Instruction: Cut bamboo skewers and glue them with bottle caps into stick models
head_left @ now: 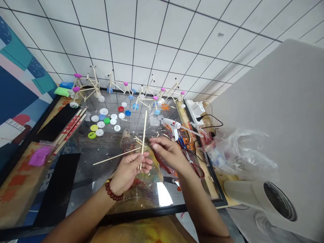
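Note:
My left hand, with a bead bracelet at the wrist, is closed around a thin wooden stick that stands nearly upright. A shorter stick end seems to lie beside it in the fingers. Just right of the stick, my right hand has its thumb and fingers drawn together; a small dark thing shows at the fingertips, too blurred to name. Several short wooden pieces lie behind my left hand, and a longer loose stick slants out to the left on the glass tabletop.
Stick frames with pink and blue parts stand along the tiled wall. Several bottle caps lie mid-left. Right of my hands are a glue gun, scissors, a power strip and a plastic bag. Striped packs lie left.

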`<state>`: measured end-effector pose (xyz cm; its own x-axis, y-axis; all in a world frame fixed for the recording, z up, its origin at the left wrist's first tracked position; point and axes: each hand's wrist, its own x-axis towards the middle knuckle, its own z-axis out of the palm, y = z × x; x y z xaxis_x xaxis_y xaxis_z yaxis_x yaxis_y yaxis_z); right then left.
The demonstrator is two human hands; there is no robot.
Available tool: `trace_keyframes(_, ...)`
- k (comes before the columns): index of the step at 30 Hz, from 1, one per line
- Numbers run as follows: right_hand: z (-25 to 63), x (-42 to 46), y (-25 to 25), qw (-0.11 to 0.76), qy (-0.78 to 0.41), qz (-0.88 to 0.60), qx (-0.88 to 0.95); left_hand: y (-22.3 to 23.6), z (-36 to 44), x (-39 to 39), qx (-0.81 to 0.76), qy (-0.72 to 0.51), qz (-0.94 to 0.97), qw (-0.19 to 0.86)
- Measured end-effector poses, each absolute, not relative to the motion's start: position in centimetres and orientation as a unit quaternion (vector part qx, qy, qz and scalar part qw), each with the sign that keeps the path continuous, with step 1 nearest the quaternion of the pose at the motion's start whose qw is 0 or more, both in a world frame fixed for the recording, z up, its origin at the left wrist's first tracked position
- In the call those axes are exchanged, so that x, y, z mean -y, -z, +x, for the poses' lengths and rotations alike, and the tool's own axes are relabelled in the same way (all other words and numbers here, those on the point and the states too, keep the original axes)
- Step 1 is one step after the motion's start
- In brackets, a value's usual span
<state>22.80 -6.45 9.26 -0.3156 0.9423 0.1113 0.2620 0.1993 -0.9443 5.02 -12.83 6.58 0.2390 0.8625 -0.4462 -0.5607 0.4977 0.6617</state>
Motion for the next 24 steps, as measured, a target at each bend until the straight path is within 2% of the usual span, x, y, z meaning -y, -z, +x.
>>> trace_keyframes(2,21.5,7.7,-7.8,0.358,-0.533,-0.392,0.658,-6.5,5.2,12.9,-0.403,-0.448,0.186,0.776)
trace_keyframes(4,20.8,8.2,-6.8,0.372,-0.559,-0.38,0.636,-6.4,5.3,12.9,-0.409,-0.44,0.189,0.777)
trace_keyframes(10,20.9,8.1,-5.7,0.411,-0.514,-0.416,0.627,-5.9,5.5,12.9,-0.447,-0.445,0.223,0.743)
trace_keyframes(15,20.6,8.6,-5.8,0.356,-0.576,-0.409,0.612,-5.5,5.4,12.9,-0.449,-0.446,0.29,0.718)
trace_keyframes(24,20.8,8.5,-4.9,0.395,-0.577,-0.464,0.544,-6.4,4.2,12.2,-0.444,-0.328,0.213,0.806)
